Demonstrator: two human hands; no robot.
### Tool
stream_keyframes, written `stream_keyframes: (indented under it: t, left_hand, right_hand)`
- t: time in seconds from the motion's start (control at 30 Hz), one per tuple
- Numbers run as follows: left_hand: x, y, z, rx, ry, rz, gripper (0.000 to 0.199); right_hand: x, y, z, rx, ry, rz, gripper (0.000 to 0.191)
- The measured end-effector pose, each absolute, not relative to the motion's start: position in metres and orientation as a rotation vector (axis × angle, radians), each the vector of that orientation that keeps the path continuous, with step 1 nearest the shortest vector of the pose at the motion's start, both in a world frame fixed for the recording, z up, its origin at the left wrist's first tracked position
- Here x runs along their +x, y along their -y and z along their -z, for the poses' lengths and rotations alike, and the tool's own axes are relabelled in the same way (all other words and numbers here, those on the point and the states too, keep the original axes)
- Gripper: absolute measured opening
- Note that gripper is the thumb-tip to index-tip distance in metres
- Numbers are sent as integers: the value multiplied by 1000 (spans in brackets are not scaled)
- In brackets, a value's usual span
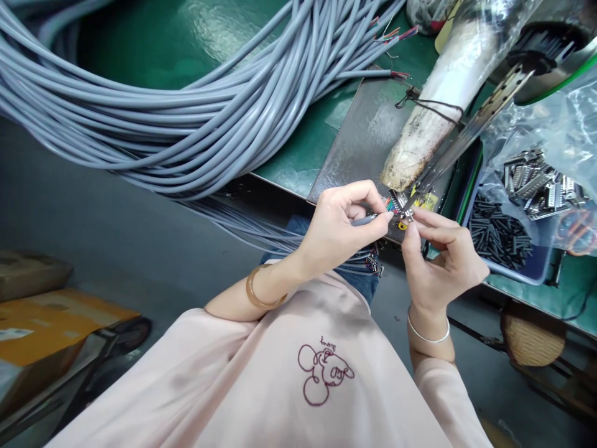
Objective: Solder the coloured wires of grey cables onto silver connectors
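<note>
My left hand [342, 221] is closed in a pinch on the end of a grey cable [365, 220]. Thin coloured wires [390, 204] fan out just past its fingertips. Opposite it, my right hand [441, 252] pinches a small metal connector [408, 214] between thumb and fingers. The wire ends meet the connector, though the exact contact is too small to make out. A soldering iron [459, 137] with a perforated metal barrel slants down from the upper right, its dark tip close to the connector. Another metal connector [398, 199] lies just behind the fingertips.
A thick bundle of grey cables [224, 118] spans the green table [140, 50]. A wrapped white tube [438, 106] hangs over a metal plate [359, 130]. At right, a blue bin [543, 267] holds black sleeves [499, 233] and a bag of metal connectors [536, 180]. Cardboard boxes [60, 326] stand lower left.
</note>
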State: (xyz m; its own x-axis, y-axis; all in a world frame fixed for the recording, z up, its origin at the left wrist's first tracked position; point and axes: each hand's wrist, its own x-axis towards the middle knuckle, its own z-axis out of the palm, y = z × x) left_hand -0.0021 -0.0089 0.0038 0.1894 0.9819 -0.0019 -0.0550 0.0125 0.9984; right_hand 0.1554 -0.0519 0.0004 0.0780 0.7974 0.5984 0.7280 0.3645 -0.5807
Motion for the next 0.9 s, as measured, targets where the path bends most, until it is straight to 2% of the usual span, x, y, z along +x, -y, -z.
stream_keyframes:
  t: [0.5,0.9]
  left_hand:
    - [-2,16,1,1311,-1043,-1049,14]
    - [-6,21,4,1242,-975,-980,15]
  right_hand:
    - [155,55,5,-1376,1684,1,13]
    - [161,60,3,-1373,1649,-139,15]
